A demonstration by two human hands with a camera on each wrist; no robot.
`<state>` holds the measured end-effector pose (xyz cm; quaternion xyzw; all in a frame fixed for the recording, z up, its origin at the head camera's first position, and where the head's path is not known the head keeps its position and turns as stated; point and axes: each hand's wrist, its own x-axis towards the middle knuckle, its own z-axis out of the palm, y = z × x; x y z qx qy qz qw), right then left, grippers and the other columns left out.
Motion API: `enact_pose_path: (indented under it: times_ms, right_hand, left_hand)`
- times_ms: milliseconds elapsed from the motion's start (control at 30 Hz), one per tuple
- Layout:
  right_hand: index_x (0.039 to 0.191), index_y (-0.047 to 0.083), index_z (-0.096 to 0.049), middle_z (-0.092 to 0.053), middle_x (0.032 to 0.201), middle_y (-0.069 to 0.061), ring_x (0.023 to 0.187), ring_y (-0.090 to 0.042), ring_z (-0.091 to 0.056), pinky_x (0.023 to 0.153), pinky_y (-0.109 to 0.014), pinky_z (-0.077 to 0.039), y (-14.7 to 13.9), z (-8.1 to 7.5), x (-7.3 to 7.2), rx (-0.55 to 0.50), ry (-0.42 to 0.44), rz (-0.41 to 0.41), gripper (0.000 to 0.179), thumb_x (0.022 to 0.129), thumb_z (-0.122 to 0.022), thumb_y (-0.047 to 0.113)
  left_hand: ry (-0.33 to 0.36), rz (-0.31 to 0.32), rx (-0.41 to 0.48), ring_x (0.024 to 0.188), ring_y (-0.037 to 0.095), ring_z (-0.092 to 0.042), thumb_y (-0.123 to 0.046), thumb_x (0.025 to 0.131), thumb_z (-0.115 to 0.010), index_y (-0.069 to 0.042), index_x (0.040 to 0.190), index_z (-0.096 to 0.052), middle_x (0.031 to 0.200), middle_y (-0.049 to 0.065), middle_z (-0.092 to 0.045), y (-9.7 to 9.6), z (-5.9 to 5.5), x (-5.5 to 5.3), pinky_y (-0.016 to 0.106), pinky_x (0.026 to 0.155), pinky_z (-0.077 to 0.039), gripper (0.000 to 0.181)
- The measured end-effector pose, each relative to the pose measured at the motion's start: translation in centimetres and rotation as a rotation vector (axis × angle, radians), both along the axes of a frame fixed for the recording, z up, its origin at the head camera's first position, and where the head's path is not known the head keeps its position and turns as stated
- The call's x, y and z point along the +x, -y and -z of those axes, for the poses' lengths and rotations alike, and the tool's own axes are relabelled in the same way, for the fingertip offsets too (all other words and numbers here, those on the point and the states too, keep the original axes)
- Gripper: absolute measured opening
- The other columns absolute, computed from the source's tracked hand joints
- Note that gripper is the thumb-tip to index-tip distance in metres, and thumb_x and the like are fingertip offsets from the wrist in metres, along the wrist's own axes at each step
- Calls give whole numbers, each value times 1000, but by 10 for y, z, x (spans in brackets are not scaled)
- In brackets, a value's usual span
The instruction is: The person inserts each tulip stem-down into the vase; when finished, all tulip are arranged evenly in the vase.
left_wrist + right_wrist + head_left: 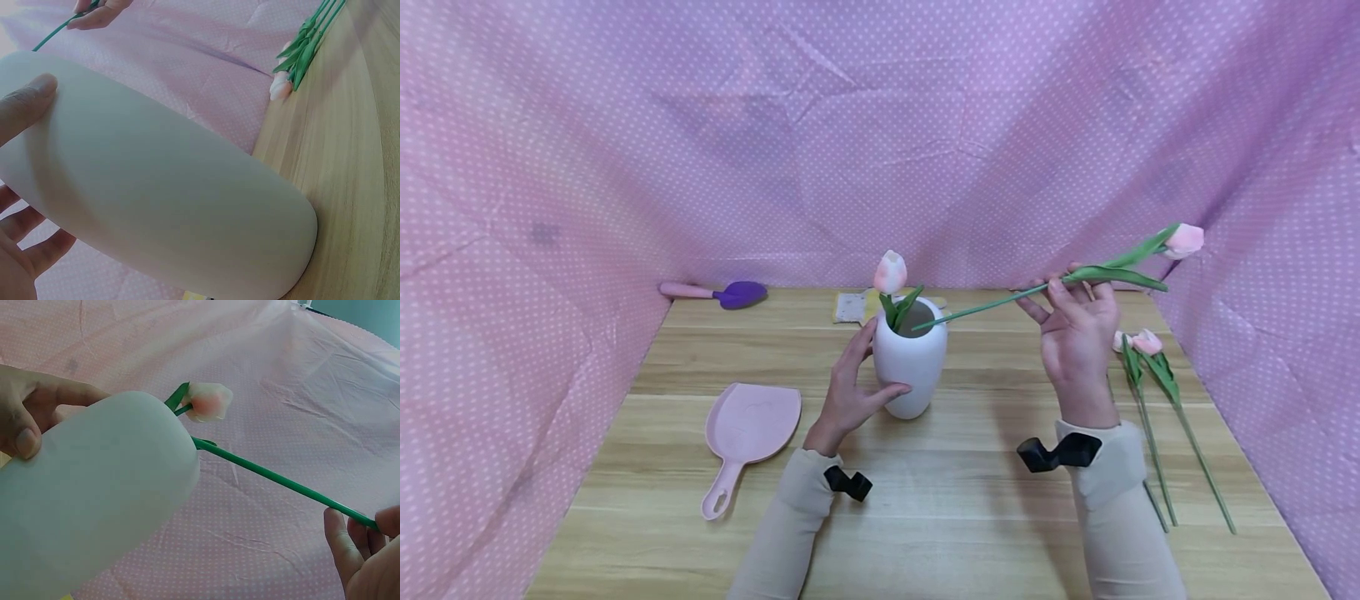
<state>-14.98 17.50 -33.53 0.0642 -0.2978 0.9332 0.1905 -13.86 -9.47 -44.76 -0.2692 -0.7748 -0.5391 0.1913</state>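
Note:
A white vase (910,371) stands upright on the table with one pale pink tulip (891,273) in its mouth. My left hand (855,389) grips the vase from the left, its thumb (28,103) across the near side and the other fingers behind. In my right hand (1078,346) a second tulip (1183,241) is pinched by its green stem, below the leaves. This tulip lies aslant, its bloom up to the right and the stem's lower end at the vase mouth. The right wrist view shows the stem (275,478) between thumb and fingers.
Several tulips (1165,392) lie on the table (970,517) at the right. On the left is a pink dustpan-shaped scoop (756,421); a purple trowel (741,294) lies at the back left. Behind the vase sits a yellow and grey flat item (852,307). Pink dotted cloth (880,150) surrounds the table.

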Motion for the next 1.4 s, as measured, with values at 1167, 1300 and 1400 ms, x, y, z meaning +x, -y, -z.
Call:
enact_pose_path:
  times_ms: [1167,1300,1400]
  right_hand:
    - [104,5,-62,-71,89,-8,82,-21,-73,71,-35,-66,36,6,7,274,-104,-84,24,90,-60,-15]
    - [103,5,-62,-73,88,-7,82,-20,-74,71,-34,-66,42,6,7,295,-89,-90,23,91,-60,-14]
    - [104,5,-61,-73,88,-6,83,-19,-74,71,-33,-66,45,8,7,317,-69,-81,23,91,-60,-14]
  left_hand:
    - [1,4,-8,137,38,-49,-2,68,-91,-9,156,-31,154,18,-45,1,2,-2,52,105,-54,107]
    - [0,5,-10,137,38,-50,-3,68,-91,-8,156,-31,154,19,-45,1,2,-2,52,105,-54,106]
    - [-2,2,-13,136,38,-50,-3,68,-91,-8,156,-31,154,19,-45,0,2,-2,53,104,-54,106]
